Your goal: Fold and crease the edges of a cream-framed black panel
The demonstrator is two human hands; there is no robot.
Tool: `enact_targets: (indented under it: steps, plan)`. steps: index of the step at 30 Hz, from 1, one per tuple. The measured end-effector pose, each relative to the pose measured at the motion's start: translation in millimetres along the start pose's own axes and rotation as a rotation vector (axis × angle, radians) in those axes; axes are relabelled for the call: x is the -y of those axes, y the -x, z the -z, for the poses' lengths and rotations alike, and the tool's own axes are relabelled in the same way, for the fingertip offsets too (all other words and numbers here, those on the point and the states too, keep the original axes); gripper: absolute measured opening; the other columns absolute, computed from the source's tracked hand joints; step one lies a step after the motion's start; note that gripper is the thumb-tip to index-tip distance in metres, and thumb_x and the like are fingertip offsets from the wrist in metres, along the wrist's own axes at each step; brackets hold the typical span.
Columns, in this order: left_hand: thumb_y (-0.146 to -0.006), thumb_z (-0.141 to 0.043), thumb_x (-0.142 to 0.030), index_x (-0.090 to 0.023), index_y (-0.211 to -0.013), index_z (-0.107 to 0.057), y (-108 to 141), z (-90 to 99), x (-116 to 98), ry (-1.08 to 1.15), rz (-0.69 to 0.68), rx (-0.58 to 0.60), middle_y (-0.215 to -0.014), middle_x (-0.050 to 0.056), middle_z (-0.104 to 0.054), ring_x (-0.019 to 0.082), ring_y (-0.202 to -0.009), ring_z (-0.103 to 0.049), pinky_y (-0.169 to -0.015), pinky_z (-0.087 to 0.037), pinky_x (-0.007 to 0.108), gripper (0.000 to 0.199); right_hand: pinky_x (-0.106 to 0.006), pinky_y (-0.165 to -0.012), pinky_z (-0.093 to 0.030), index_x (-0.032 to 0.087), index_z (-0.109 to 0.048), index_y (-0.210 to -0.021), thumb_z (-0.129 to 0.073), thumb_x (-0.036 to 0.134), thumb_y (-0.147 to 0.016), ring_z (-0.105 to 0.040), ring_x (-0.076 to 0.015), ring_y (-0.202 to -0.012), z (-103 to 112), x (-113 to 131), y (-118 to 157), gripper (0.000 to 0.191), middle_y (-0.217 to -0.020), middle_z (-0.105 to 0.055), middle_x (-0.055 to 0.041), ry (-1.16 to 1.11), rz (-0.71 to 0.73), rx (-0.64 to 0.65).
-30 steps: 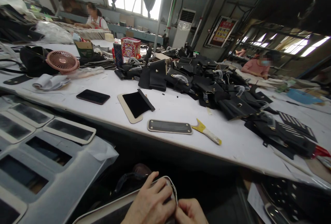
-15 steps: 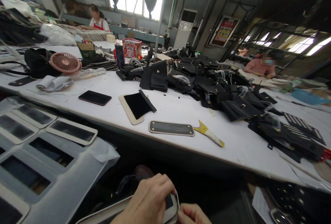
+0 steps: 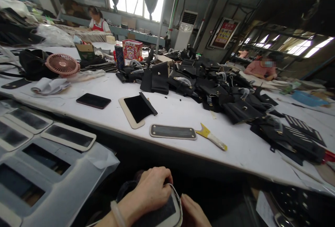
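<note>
At the bottom centre my left hand, with a pale bangle at the wrist, has its fingers curled over the upper edge of a black bag piece with a cream rim. My right hand touches the right side of that rim, its fingers together; the lower part is cut off by the frame. On the white table beyond lie a dark strip with metal studs, a yellow-and-white forked tool and a cream panel with black cloth.
A pile of black bag parts covers the table's middle. A phone and a pink fan are at left. Cream-framed panels rest on a grey cover. Two people sit farther back.
My left hand has moved slightly up with the piece, and its wrist now shows. My right hand has shifted a little up along the rim. The view has moved slightly.
</note>
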State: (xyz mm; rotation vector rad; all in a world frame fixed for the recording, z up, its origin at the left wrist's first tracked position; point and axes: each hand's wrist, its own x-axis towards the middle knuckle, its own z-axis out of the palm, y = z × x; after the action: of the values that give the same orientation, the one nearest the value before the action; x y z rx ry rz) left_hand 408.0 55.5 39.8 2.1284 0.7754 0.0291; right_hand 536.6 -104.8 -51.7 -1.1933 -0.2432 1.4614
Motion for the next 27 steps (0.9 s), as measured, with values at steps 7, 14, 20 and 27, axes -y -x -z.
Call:
enact_targets:
  steps: [7, 14, 20, 27]
  plan:
    - [-0.070, -0.048, -0.021, -0.029, -0.083, -0.071, -3, 3.7, -1, 0.080, 0.066, 0.105, -0.090, -0.002, -0.076, 0.021, -0.089, -0.068, -0.073, -0.045, 0.030, 0.027, -0.030, -0.088, -0.045, 0.023, -0.074, -0.109, -0.074, 0.055, -0.081, -0.061, -0.0212, -0.096, -28, 9, -4, 0.043, -0.094, -0.070, -0.0035, -0.156, -0.063, 0.130]
    - [-0.065, -0.051, -0.022, -0.028, -0.080, -0.072, -10, -1.8, 4, 0.111, 0.095, 0.142, -0.082, -0.001, -0.075, 0.019, -0.079, -0.065, -0.065, -0.039, 0.029, 0.026, -0.033, -0.097, -0.042, 0.025, -0.074, -0.112, -0.068, 0.043, -0.089, -0.065, -0.0214, -0.094, -36, 19, -2, 0.029, -0.088, -0.073, -0.0017, -0.191, -0.061, 0.268]
    - [-0.063, -0.051, -0.021, -0.028, -0.078, -0.071, -9, -1.0, 2, 0.102, 0.112, 0.160, -0.080, 0.000, -0.074, 0.021, -0.079, -0.065, -0.064, -0.038, 0.030, 0.026, -0.035, -0.100, -0.040, 0.024, -0.070, -0.121, -0.065, 0.039, -0.093, -0.064, -0.0217, -0.100, -39, 35, 0, 0.032, -0.100, -0.072, -0.0042, -0.045, -0.023, 0.363]
    - [-0.069, -0.051, -0.020, -0.028, -0.084, -0.072, -4, 14.4, 3, 0.139, -0.015, 0.220, -0.082, 0.000, -0.074, 0.019, -0.080, -0.066, -0.066, -0.042, 0.028, 0.027, -0.033, -0.085, -0.047, 0.026, -0.067, -0.127, -0.063, 0.055, -0.089, -0.067, -0.0227, -0.092, -19, 34, -4, 0.048, -0.101, -0.073, -0.0043, 0.270, -0.045, 0.345]
